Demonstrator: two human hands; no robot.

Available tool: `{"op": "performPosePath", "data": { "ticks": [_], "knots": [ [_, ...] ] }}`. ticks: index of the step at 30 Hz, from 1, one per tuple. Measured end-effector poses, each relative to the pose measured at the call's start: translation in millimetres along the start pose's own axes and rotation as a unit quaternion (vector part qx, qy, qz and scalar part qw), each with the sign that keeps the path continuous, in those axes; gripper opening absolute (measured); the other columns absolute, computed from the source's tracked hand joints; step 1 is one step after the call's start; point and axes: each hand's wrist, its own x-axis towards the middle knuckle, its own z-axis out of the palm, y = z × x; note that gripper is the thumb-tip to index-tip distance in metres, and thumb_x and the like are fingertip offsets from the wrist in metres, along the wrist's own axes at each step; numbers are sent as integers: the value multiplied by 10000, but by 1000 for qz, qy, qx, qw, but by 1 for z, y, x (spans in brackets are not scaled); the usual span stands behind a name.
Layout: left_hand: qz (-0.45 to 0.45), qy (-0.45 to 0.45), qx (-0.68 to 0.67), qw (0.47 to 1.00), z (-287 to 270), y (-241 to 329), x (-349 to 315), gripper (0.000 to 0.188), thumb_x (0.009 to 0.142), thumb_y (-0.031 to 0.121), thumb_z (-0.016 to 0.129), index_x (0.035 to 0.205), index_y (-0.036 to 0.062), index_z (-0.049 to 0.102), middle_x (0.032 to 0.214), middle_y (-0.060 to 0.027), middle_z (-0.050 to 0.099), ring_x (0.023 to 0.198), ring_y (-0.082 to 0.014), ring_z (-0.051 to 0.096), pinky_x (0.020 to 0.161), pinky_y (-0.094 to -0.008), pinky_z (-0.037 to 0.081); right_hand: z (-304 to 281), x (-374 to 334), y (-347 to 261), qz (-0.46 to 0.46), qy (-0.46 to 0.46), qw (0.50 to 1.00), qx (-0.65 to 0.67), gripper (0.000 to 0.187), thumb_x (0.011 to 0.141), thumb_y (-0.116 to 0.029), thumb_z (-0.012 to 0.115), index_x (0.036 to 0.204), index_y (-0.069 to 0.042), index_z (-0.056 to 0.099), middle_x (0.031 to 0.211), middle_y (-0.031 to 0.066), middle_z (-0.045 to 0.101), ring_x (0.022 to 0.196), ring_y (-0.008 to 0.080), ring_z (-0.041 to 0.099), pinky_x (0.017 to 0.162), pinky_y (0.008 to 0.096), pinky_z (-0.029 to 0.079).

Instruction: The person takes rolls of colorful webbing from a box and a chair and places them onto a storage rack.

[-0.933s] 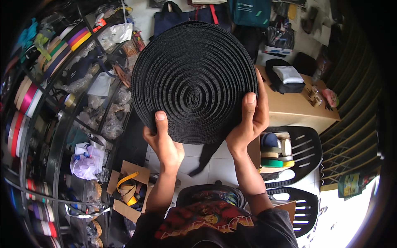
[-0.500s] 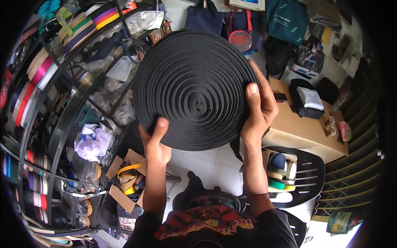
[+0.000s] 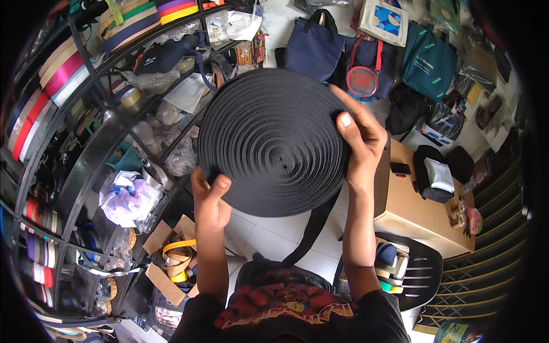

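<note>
A large flat roll of black webbing point(image 3: 274, 143) is held up in front of me, its coiled face toward the head view. My left hand point(image 3: 211, 200) grips its lower left edge, thumb on the face and fingers hidden behind. At the upper right edge, my right hand point(image 3: 361, 137) holds it with the thumb across the rim and the fingers stretched along the back. From the roll's lower right a loose strap end point(image 3: 313, 231) hangs down toward my lap.
On the left, black shelving point(image 3: 86, 200) carries several ribbon rolls and plastic-wrapped goods. An open carton point(image 3: 166, 280) with yellow strap stands below it. To the right are a desk point(image 3: 400, 194) and a black chair point(image 3: 423, 274) holding a box. Bags point(image 3: 311, 48) hang along the far wall.
The roll has come slightly lower and to the right in view, tilting a little. Its loose strap end now shows hanging below. Both hands keep their hold while the surroundings shift with my head.
</note>
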Motion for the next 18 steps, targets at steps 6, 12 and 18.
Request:
{"op": "performPosePath", "data": {
  "ticks": [6,12,18],
  "knots": [
    [-7,102,-37,994,9,7,39,505,869,208,635,1277,-26,451,1182,-151,561,1067,-259,570,907,-392,479,50,13,47,85,-7,996,38,334,836,-46,656,1158,38,626,1119,115,652,1056,156,571,945,275,407],
    [41,68,-97,992,-25,13,75,554,891,363,576,1280,-12,458,1209,-138,543,1073,-266,564,895,-387,489,108,3,70,72,34,997,22,479,873,-190,630,1289,23,528,1267,148,566,1169,203,516,1040,320,330],
    [115,124,-177,970,-5,1,83,631,895,463,534,1321,10,432,1296,-136,491,1164,-277,504,956,-405,449,163,-20,95,-4,182,982,-52,480,929,-188,525,1333,60,454,1326,186,515,1222,241,484,1071,370,305]
  ]
}}
